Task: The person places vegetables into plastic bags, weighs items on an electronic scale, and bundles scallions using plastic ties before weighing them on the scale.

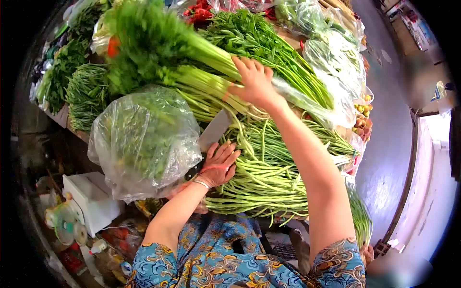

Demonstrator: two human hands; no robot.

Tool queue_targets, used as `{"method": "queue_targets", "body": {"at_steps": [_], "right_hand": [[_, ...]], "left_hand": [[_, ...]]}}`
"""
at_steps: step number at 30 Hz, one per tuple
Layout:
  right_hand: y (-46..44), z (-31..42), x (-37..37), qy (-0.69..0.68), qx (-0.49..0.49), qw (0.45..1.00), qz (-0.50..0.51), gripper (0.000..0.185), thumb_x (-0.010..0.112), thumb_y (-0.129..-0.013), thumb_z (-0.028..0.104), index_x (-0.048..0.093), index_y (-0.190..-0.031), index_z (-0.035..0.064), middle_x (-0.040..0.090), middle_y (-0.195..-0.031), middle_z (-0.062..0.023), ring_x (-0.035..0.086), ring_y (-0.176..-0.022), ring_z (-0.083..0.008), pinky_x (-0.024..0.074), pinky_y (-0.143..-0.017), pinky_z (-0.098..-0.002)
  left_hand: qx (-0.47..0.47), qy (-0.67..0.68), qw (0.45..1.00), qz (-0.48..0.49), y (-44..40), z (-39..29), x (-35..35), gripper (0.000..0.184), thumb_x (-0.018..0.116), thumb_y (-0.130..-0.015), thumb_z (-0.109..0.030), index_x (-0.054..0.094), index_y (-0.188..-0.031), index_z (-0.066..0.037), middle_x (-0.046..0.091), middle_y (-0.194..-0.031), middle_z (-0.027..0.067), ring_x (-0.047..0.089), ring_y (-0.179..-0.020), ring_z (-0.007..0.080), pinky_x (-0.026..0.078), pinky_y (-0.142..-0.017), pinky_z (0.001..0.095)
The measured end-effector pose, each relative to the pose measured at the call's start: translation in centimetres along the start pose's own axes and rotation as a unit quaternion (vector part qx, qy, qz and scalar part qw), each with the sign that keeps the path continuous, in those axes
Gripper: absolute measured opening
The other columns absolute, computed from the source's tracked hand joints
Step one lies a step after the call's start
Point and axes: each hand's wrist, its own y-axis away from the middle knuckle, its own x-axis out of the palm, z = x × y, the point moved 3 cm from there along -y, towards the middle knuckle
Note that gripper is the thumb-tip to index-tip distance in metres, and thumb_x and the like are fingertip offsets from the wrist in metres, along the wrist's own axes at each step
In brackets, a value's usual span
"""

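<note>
The right hand (254, 81) bends its fingers over the root end of a bunch of celery (211, 54), thumb on the near side of the stalks; how firmly it grips cannot be told. The bunch stretches away to the far left, its leaves blurred, above more pale stalks (201, 84). Nearer, the left hand (220, 164) lies palm down with fingers loosely spread on a heap of long beans (269, 185). Just left of it is a knife (216, 128), broad blade pointing far, dark handle partly hidden beside the wrist.

A clear plastic bag (144, 139) of greens bulges over the near left edge of the stall surface (60, 117), which is nearly covered by produce. Leafy greens (249, 36) lie beyond the right hand, red peppers (198, 14) at the far side, and bagged vegetables (336, 62) to the far right.

Below on the near left stand a white box (91, 199) and a round, fan-like object (65, 223) amid clutter. On the right, a smooth grey floor (384, 168) runs alongside the stall to a pale wall (427, 192).
</note>
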Motion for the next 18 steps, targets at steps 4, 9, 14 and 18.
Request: {"method": "queue_targets", "body": {"at_steps": [4,9,14,18], "right_hand": [[3.8,1.0,-0.7,-0.079,0.029,0.991,-0.100,0.069,0.070,-0.081,0.032,0.040,-0.140,0.0141,0.042,-0.139,-0.0203,0.035,-0.131,-0.0387,0.0215,-0.107,-0.0524],[10.2,2.0,-4.5,-0.146,0.070,0.980,-0.114,0.059,0.066,-0.087,0.026,0.043,-0.139,0.0122,0.041,-0.141,-0.0183,0.036,-0.131,-0.0352,0.0220,-0.108,-0.0479],[22.5,3.4,-5.2,-0.212,0.210,0.942,-0.156,0.041,0.062,-0.088,0.014,0.053,-0.128,0.0075,0.049,-0.133,-0.0155,0.042,-0.127,-0.0320,0.0310,-0.106,-0.0414],[35.2,8.8,-4.1,-0.188,0.369,0.897,-0.156,0.033,0.061,-0.087,0.009,0.057,-0.120,0.0051,0.054,-0.126,-0.0156,0.048,-0.121,-0.0332,0.0366,-0.102,-0.0402]], "left_hand": [[-0.001,-0.003,1.000,0.008,-0.1,0.0,0.1,0.050,0.047,-0.085,-0.024,0.051,-0.133,-0.010,0.047,-0.139,0.0123,0.038,-0.133,0.0295,0.019,-0.111,0.0501],[0.018,0.005,1.000,-0.005,-0.2,-0.1,-0.1,0.049,0.053,-0.084,-0.024,0.053,-0.130,-0.009,0.048,-0.138,0.0138,0.037,-0.134,0.0291,0.016,-0.113,0.0488],[0.013,0.018,1.000,-0.008,-0.4,-0.3,-0.3,0.045,0.046,-0.088,-0.024,0.053,-0.129,-0.006,0.049,-0.134,0.0161,0.039,-0.131,0.0327,0.014,-0.112,0.0495],[0.035,0.004,0.999,-0.016,-0.3,-0.4,-0.1,0.044,0.046,-0.088,-0.023,0.053,-0.128,-0.005,0.050,-0.132,0.0166,0.040,-0.130,0.0335,0.013,-0.112,0.0497]]}}
